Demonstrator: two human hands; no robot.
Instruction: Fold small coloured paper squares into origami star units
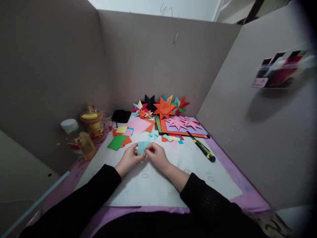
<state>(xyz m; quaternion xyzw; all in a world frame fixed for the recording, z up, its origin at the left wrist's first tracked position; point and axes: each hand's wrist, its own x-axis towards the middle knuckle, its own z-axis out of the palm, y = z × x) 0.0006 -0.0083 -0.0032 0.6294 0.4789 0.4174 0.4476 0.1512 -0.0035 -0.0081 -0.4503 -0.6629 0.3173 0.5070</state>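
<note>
Black sleeves (99,185) are covering the forearms, and beneath them a white sheet (138,195) is showing pencilled numbers, "30" and "10", with what looks like a "5" between. Just beyond the "30", the left hand (130,156) is pinching one side of a small pale blue paper piece (141,147) between thumb and fingers, while the right hand (158,156) is pinching its other side. Being held over the sheet, the paper is looking flat and four-sided, its right part hidden behind fingertips. To the right, a black-and-yellow plastic cutter (203,148) is lying slantwise; to the left, a clear white-lidded jar (87,145) is standing, its label unreadable. Farther off, tiny folded pale blue papers (155,136) are lying before two pink folded-paper stars (176,122) and a larger orange paper star (164,107).
</note>
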